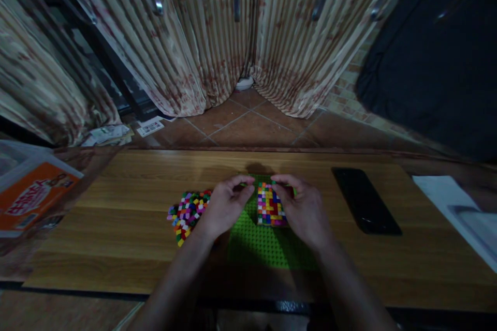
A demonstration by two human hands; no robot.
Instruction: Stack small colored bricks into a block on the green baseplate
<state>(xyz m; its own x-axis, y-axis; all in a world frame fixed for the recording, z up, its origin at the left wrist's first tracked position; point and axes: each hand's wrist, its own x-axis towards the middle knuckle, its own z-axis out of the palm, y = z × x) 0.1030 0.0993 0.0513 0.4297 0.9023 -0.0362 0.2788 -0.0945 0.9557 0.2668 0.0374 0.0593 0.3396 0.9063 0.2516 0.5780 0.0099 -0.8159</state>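
Observation:
A small block built of many-coloured toy bricks (267, 204) stands on a green studded baseplate (258, 248) on the wooden table. My left hand (229, 204) is at the block's left side, thumb and index finger curled close together near its far left corner. Whatever is between those fingertips is too small to make out. My right hand (305, 207) covers the block's right side, its thumb and index finger pinched at the far edge. A speck of green shows by those fingertips, but I cannot tell if it is a held brick. Left of my left hand lies a pile of loose bricks (188, 212).
A black phone-like slab (365, 200) lies on the table (116, 217) at the right. White sheets (454, 207) are beyond the right edge. A plastic tub with an orange label (34, 196) stands at the left. Striped curtains (202, 36) hang behind the table.

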